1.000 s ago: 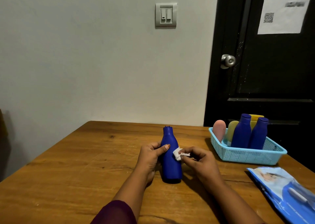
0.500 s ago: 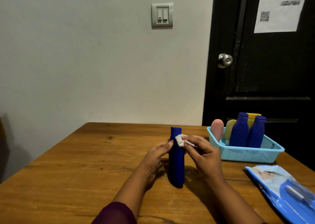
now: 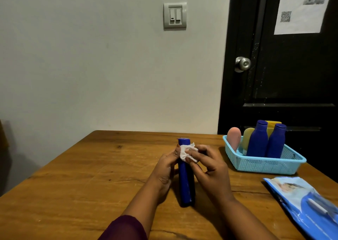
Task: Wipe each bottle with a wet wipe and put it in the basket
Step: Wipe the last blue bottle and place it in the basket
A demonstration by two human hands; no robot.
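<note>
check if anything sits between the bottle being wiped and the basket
Nothing visible does: only bare table lies between the blue bottle and the basket. The wipes pack sits nearer the person, off that line.

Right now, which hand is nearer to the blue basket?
Right. The right hand, pinching the wipe, lies between bottle and basket; the left hand grips the bottle's far side.
</note>
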